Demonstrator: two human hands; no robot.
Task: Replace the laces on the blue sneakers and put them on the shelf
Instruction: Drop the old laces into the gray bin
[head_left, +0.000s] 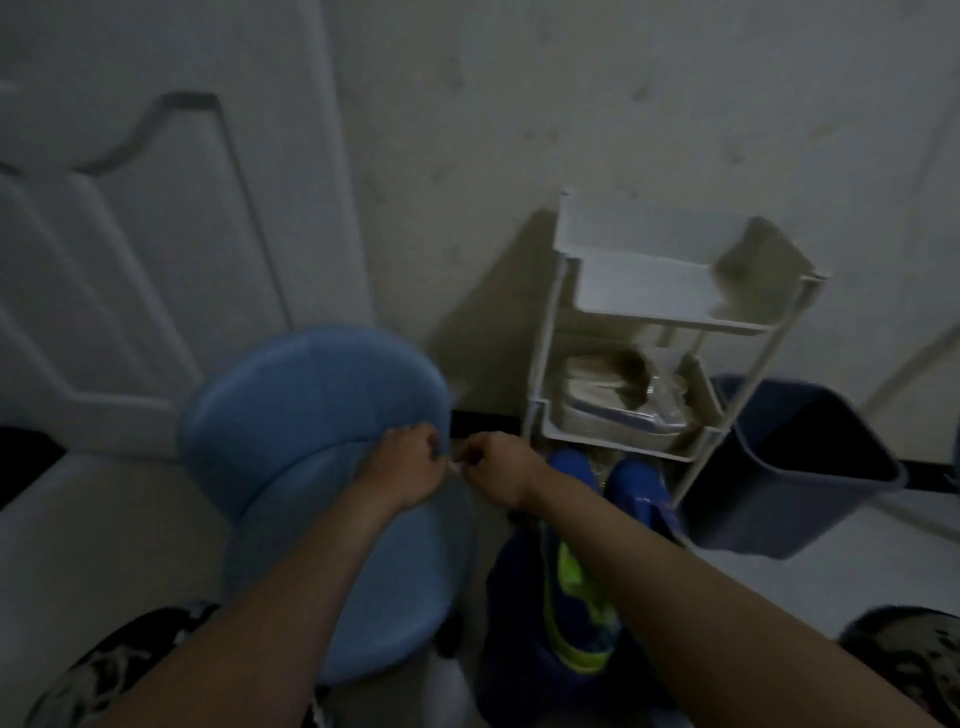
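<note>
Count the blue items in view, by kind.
blue chair: 1
dark blue bin: 1
blue sneakers: 2
blue-and-yellow item, kind unclear: 1
Total: 5

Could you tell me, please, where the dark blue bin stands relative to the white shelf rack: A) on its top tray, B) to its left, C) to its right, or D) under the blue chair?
C: the dark blue bin stands on the floor just right of the white shelf rack, on the side away from the blue chair.
</note>
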